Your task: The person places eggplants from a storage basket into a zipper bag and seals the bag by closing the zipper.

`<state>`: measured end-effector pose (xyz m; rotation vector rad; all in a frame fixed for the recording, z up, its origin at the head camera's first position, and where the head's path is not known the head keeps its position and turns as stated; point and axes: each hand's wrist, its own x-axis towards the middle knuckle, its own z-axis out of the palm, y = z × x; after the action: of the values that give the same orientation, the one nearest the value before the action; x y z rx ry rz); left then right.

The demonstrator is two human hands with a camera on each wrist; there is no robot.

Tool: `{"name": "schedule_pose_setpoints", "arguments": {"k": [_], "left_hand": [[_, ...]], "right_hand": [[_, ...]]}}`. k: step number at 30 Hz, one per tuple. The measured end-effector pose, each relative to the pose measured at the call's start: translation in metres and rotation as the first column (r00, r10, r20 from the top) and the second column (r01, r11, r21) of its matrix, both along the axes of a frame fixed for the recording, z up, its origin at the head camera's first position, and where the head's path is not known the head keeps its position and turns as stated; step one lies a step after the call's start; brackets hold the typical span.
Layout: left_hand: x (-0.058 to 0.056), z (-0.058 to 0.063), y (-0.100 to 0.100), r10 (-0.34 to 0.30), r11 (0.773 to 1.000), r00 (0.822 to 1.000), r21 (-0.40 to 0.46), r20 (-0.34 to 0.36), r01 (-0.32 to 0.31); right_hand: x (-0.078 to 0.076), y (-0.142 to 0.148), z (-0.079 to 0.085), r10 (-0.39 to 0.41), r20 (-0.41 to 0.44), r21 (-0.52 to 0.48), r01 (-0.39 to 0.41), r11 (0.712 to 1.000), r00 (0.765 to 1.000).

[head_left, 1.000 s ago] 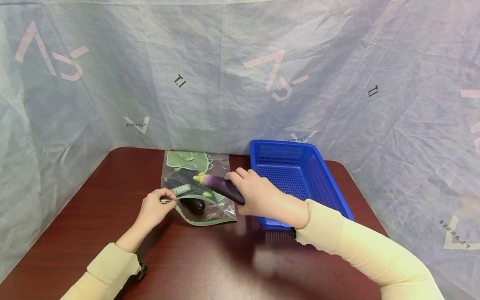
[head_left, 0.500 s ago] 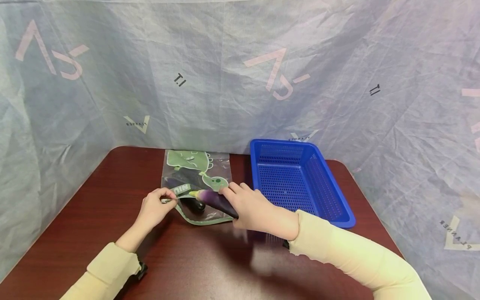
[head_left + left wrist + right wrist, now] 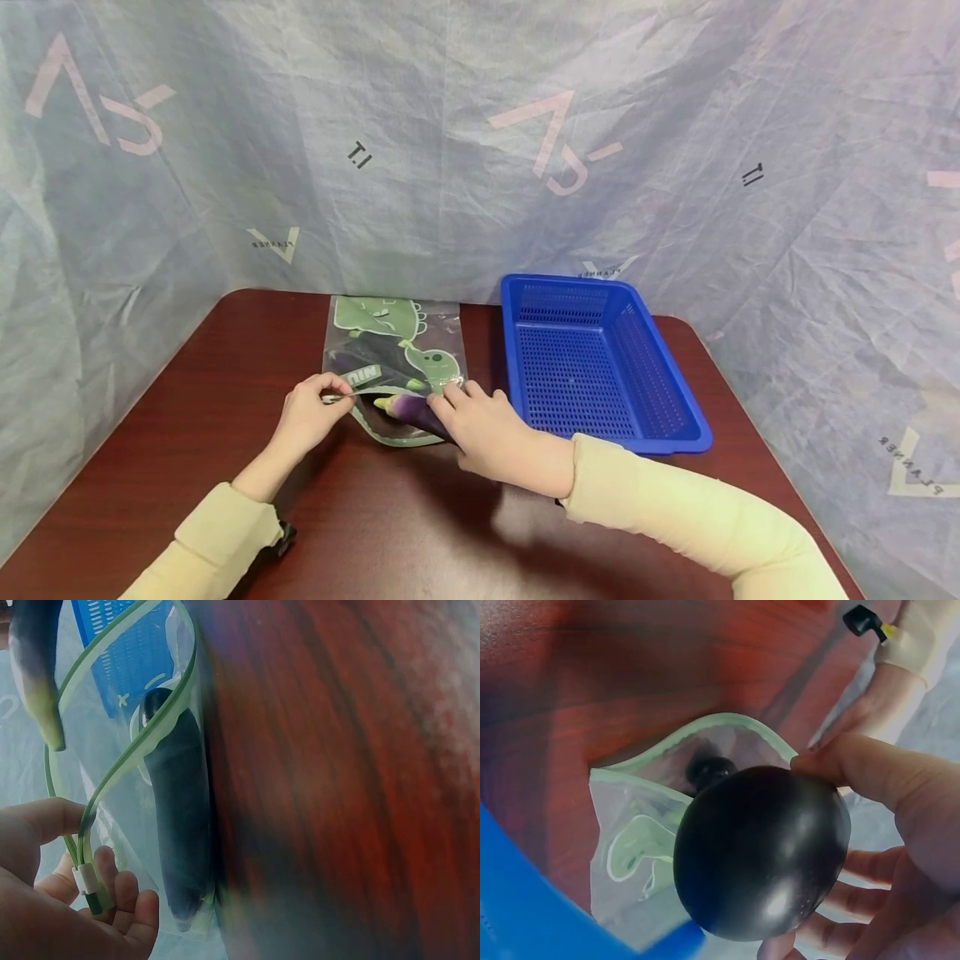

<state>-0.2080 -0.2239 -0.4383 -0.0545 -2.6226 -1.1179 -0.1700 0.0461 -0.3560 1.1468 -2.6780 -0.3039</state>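
My left hand (image 3: 315, 412) pinches the corner of a clear zip bag (image 3: 442, 329) with green trim, by its white slider (image 3: 86, 879). The bag lies on the table with its mouth gaping toward me. Dark eggplants show inside; one eggplant (image 3: 180, 817) lies along its lower side in the left wrist view. In my right hand (image 3: 483, 429) is another eggplant (image 3: 412, 410), purple with a pale yellow-green stem end. That stem end points left, at the bag's mouth. The rounded dark bottom of this held eggplant (image 3: 761, 851) fills the middle of the right wrist view.
A blue plastic basket (image 3: 678, 387) with perforated sides stands on the table right of the bag, with nothing seen in it. The dark red wooden table (image 3: 360, 533) reaches back to a grey cloth curtain (image 3: 420, 192) hanging around it.
My right hand has brought the held eggplant down and left, from above the bag to its open mouth. My left hand has kept its pinch on the bag's corner.
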Motion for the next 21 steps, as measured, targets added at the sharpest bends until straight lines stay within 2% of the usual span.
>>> {"name": "schedule_pose_setpoints", "arguments": {"k": [9, 21], "left_hand": [[-0.001, 0.0, 0.0, 0.0, 1.0, 1.0, -0.003, -0.002, 0.0], [-0.001, -0.002, 0.0, 0.0, 1.0, 1.0, -0.003, -0.01, 0.0]], "right_hand": [[-0.001, -0.004, -0.023, 0.039, -0.139, -0.003, -0.04, 0.999, 0.99], [-0.007, -0.011, -0.043, 0.061, -0.122, -0.021, -0.064, 0.998, 0.991]]}}
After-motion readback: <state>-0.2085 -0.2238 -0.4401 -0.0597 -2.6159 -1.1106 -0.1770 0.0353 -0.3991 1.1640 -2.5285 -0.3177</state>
